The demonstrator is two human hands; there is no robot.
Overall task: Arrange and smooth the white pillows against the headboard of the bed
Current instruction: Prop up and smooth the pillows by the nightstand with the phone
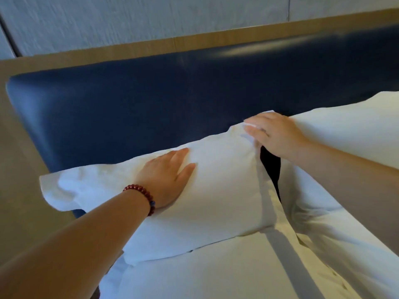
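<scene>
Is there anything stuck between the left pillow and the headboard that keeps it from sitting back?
Nothing visible. The left pillow leans directly against the blue headboard, with the left hand flat on it and the right hand at its top corner.

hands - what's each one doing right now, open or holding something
Left hand: open, flat on the left pillow.
Right hand: open, fingers resting on that pillow's top right corner, gripping nothing.

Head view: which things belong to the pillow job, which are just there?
Job: left pillow, right pillow, headboard, left hand, right hand.
Just there: bead bracelet, wall, bed sheet.
</scene>
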